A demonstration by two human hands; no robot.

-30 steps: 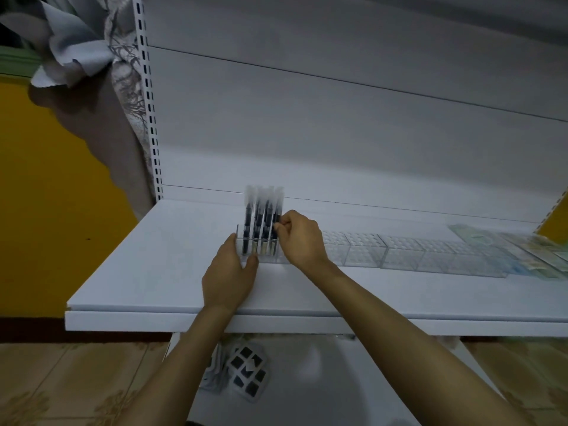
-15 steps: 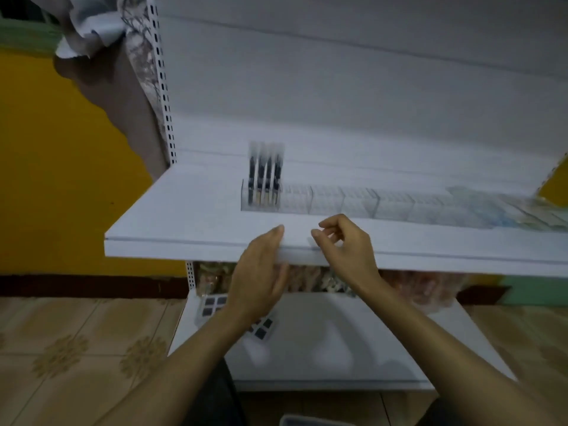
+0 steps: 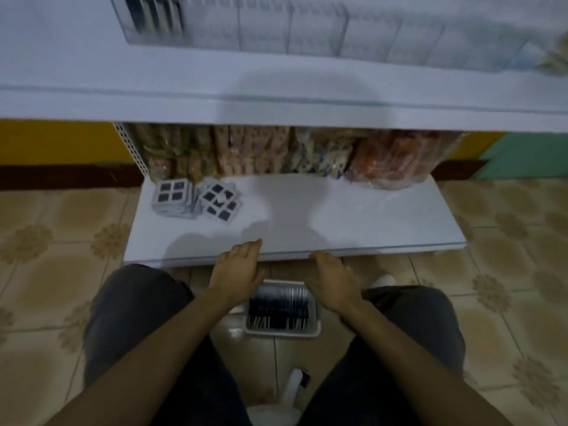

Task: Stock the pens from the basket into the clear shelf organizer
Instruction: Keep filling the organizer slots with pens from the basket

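A white basket (image 3: 313,332) sits on the tiled floor between my knees, holding several dark pens in clear sleeves (image 3: 278,309). My left hand (image 3: 236,272) hovers over the basket's left side, fingers relaxed and empty. My right hand (image 3: 333,278) hangs over its right side, palm down, also empty. The clear shelf organizer (image 3: 307,32) stands on the upper shelf at the top of the view, blurred, with a few dark pens (image 3: 153,13) upright in its left compartment.
A lower white shelf (image 3: 338,216) juts out just beyond my hands, carrying puzzle cubes (image 3: 196,199) at the left and bagged goods (image 3: 307,155) at the back. The upper shelf's front edge (image 3: 276,109) overhangs it. Tiled floor lies on both sides.
Both hands let go of the pens in the organizer and dropped from the upper shelf to just above the basket. The view tilted down to the floor.
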